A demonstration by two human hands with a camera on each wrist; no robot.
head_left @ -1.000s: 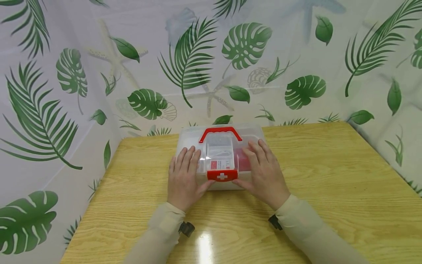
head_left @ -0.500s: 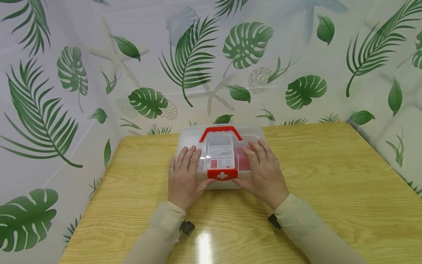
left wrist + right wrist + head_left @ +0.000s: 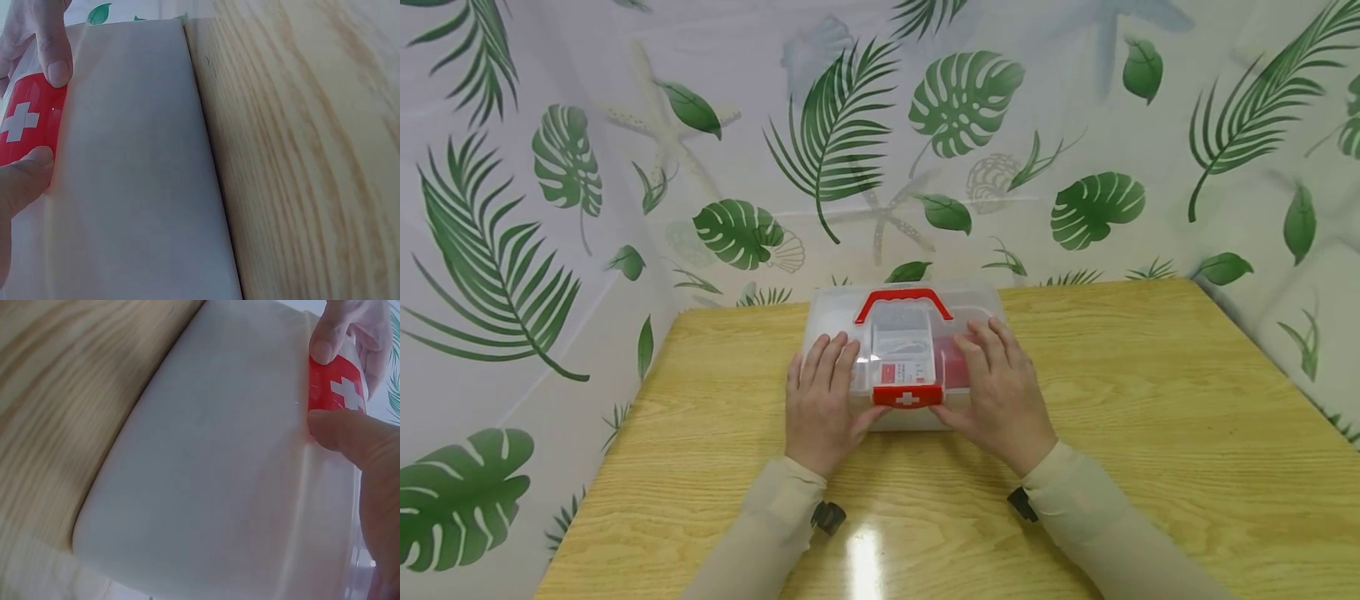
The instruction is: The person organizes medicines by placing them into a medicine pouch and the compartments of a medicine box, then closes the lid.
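Note:
A first-aid box with a clear lid stands on the table in the head view. Its red latch bears a white cross at the front middle. My left hand rests on the lid's left side, its thumb touching the latch's lower left corner. On the right side lies my right hand, with its thumb at the opposite corner. Both thumbs show against the latch in the left wrist view, and again at the latch in the right wrist view. The lid is down. Both palms' undersides are hidden.
A red carrying handle lies on top of the lid. Through the lid I see a printed packet and a pinkish-red item. The wooden table reaches back to a leaf-patterned cloth.

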